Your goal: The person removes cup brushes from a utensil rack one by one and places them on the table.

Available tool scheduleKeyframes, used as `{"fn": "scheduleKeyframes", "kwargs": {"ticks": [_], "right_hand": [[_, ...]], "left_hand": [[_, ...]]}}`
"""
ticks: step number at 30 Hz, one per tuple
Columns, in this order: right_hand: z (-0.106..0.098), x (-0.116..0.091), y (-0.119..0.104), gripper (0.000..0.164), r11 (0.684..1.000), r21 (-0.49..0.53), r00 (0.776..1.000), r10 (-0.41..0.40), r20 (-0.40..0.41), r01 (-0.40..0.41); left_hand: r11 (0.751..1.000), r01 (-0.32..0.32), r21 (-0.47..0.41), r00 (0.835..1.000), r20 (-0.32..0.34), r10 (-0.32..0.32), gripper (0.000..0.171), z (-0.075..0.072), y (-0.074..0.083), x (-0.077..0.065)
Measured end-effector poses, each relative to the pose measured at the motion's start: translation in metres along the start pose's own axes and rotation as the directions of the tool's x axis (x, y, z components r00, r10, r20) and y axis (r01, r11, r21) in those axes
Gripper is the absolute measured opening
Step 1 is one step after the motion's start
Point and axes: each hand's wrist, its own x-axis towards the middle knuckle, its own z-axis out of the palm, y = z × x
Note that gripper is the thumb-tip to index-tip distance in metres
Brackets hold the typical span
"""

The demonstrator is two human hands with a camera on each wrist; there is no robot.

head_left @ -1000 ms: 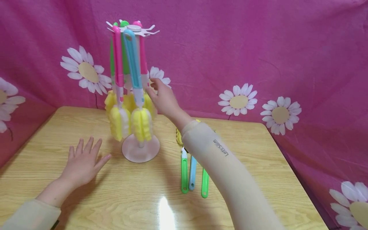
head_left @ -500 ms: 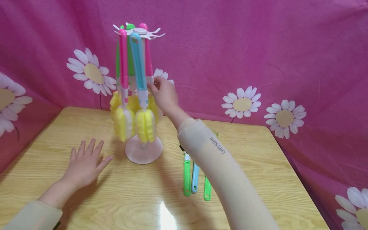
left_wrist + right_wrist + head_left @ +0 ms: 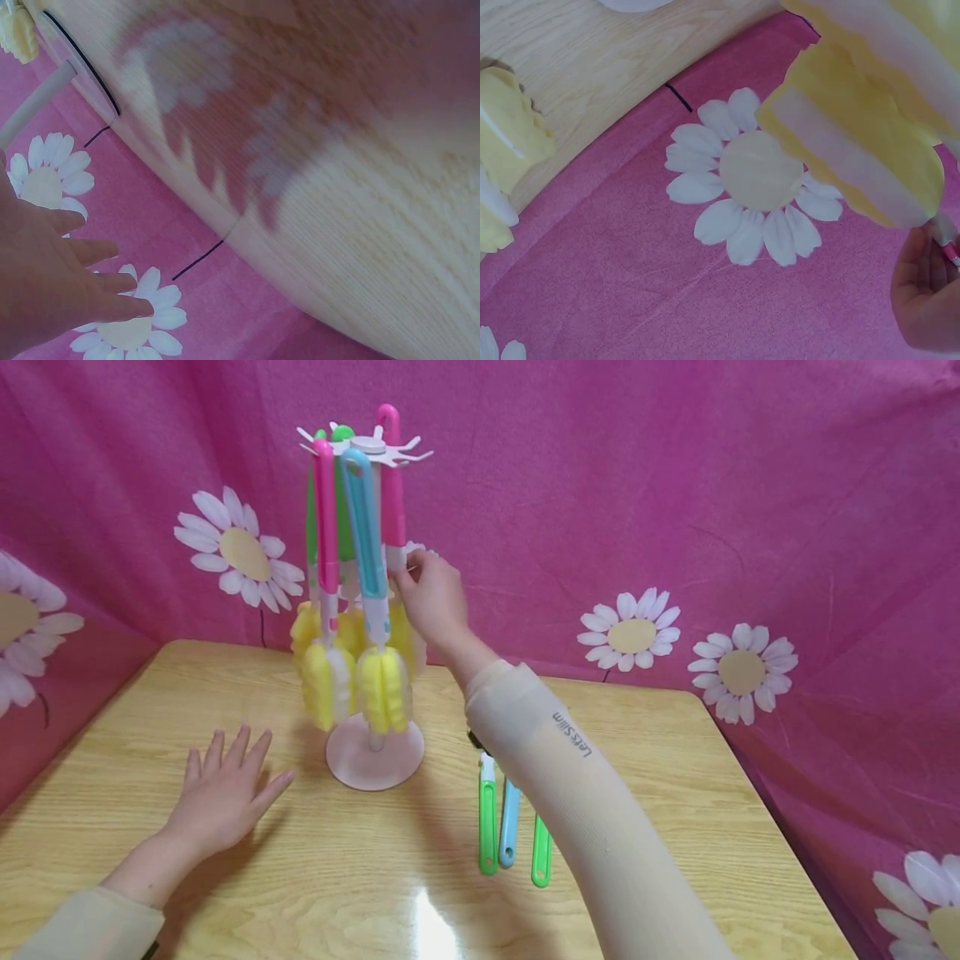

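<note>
A white round-based rack [image 3: 356, 768] carries hanging sponge brushes. My right hand [image 3: 437, 602] pinches the white neck of a pink-handled sponge brush [image 3: 392, 506] at the rack's right rear. Its looped handle end stands above the rack's hooks. The right wrist view shows its yellow-and-white sponge head [image 3: 847, 142] beside the same hand [image 3: 930, 300]. In front hang a blue-handled brush [image 3: 366, 527] and another pink-handled brush [image 3: 326, 518]. Partly hidden behind them are green-handled brushes [image 3: 345, 522]. My left hand [image 3: 221, 802], fingers spread and holding nothing, is over the table left of the rack.
On the wooden table [image 3: 637, 827], a green brush [image 3: 487, 827], a blue brush [image 3: 509, 827] and another green brush [image 3: 542, 852] lie partly under the right forearm. Sponge heads [image 3: 510, 135] show in the right wrist view. A pink flowered cloth [image 3: 525, 510] hangs behind.
My right hand has closed on the rear pink brush's neck and raised it, so its loop now rises above the hooks. The left hand stays nearly still; the head view has shifted slightly.
</note>
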Motion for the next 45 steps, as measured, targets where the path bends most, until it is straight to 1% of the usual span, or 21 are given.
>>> {"fn": "scheduleKeyframes", "kwargs": {"ticks": [6, 12, 17, 19, 21, 22, 23, 25, 27, 28, 30, 32, 33, 35, 37, 38, 39, 40, 41, 43, 45], "right_hand": [[-0.003, 0.002, 0.006, 0.021, 1.000, 0.013, 0.999, 0.020, -0.032, -0.020], [-0.009, -0.002, 0.025, 0.020, 1.000, -0.017, 0.997, -0.001, -0.081, 0.000], [-0.013, -0.010, 0.049, 0.011, 0.995, -0.082, 0.994, -0.063, -0.087, 0.056], [-0.015, -0.014, 0.059, 0.010, 0.987, -0.127, 0.991, -0.111, -0.071, 0.101], [-0.016, -0.019, 0.068, 0.011, 0.972, -0.185, 0.986, -0.158, -0.045, 0.147], [-0.016, -0.021, 0.072, 0.011, 0.960, -0.220, 0.982, -0.186, -0.031, 0.175], [-0.016, -0.023, 0.077, 0.010, 0.941, -0.265, 0.974, -0.224, -0.016, 0.212], [-0.014, -0.028, 0.086, 0.011, 0.886, -0.354, 0.950, -0.313, 0.023, 0.300], [-0.013, -0.033, 0.095, 0.017, 0.815, -0.429, 0.914, -0.399, 0.071, 0.389], [-0.012, -0.036, 0.099, 0.021, 0.775, -0.454, 0.889, -0.448, 0.095, 0.439], [-0.011, -0.044, 0.109, 0.029, 0.692, -0.484, 0.830, -0.538, 0.148, 0.535], [-0.007, -0.052, 0.120, 0.030, 0.597, -0.499, 0.755, -0.623, 0.205, 0.628], [-0.005, -0.056, 0.125, 0.026, 0.542, -0.503, 0.710, -0.663, 0.236, 0.673], [-0.001, -0.065, 0.135, 0.021, 0.411, -0.514, 0.610, -0.730, 0.309, 0.753], [0.004, -0.073, 0.143, 0.019, 0.273, -0.525, 0.512, -0.766, 0.388, 0.806], [0.006, -0.077, 0.148, 0.019, 0.218, -0.523, 0.475, -0.769, 0.427, 0.824], [0.008, -0.081, 0.151, 0.017, 0.174, -0.520, 0.447, -0.766, 0.463, 0.836], [0.011, -0.085, 0.155, 0.017, 0.140, -0.516, 0.429, -0.754, 0.497, 0.845], [0.013, -0.088, 0.158, 0.016, 0.119, -0.509, 0.419, -0.738, 0.529, 0.852], [0.017, -0.093, 0.163, 0.012, 0.099, -0.501, 0.422, -0.691, 0.587, 0.860], [0.021, -0.097, 0.167, 0.010, 0.088, -0.498, 0.434, -0.635, 0.639, 0.863]], "left_hand": [[1.000, -0.002, -0.014, 1.000, -0.002, 0.002, 0.078, 0.000, 0.000, -0.001], [1.000, -0.004, -0.027, 1.000, 0.000, 0.004, 0.078, -0.001, -0.001, -0.002], [1.000, -0.007, -0.012, 1.000, -0.001, 0.007, 0.078, 0.000, -0.001, -0.001], [1.000, -0.009, -0.005, 1.000, -0.004, 0.009, 0.078, 0.000, 0.000, -0.001], [1.000, -0.010, -0.002, 1.000, -0.003, 0.010, 0.078, 0.000, 0.001, -0.001], [1.000, -0.010, -0.001, 1.000, -0.003, 0.010, 0.078, 0.000, 0.001, -0.001], [1.000, -0.010, 0.001, 1.000, -0.004, 0.010, 0.078, 0.000, 0.001, -0.001], [1.000, -0.012, 0.003, 1.000, -0.003, 0.012, 0.078, 0.000, 0.003, -0.001], [1.000, -0.014, 0.005, 1.000, -0.003, 0.014, 0.077, -0.001, 0.004, -0.001], [1.000, -0.014, 0.009, 1.000, -0.003, 0.014, 0.077, -0.001, 0.005, 0.000], [1.000, -0.015, 0.013, 1.000, -0.003, 0.015, 0.076, 0.000, 0.006, 0.000], [1.000, -0.015, 0.017, 1.000, -0.003, 0.015, 0.076, 0.000, 0.006, 0.000], [1.000, -0.015, 0.019, 1.000, -0.002, 0.015, 0.077, 0.001, 0.006, 0.000], [1.000, -0.015, 0.021, 1.000, 0.000, 0.015, 0.077, 0.001, 0.006, 0.000], [1.000, -0.016, 0.022, 1.000, 0.002, 0.016, 0.077, 0.002, 0.007, 0.000], [1.000, -0.017, 0.023, 1.000, 0.002, 0.017, 0.078, 0.002, 0.007, 0.000], [1.000, -0.017, 0.023, 1.000, 0.005, 0.017, 0.078, 0.003, 0.007, 0.000], [1.000, -0.017, 0.023, 1.000, 0.005, 0.017, 0.078, 0.003, 0.008, 0.000], [1.000, -0.018, 0.022, 1.000, 0.006, 0.018, 0.078, 0.003, 0.008, -0.001], [1.000, -0.018, 0.021, 1.000, 0.007, 0.018, 0.078, 0.003, 0.008, -0.001], [1.000, -0.018, 0.026, 1.000, 0.005, 0.018, 0.078, 0.003, 0.009, -0.001]]}}
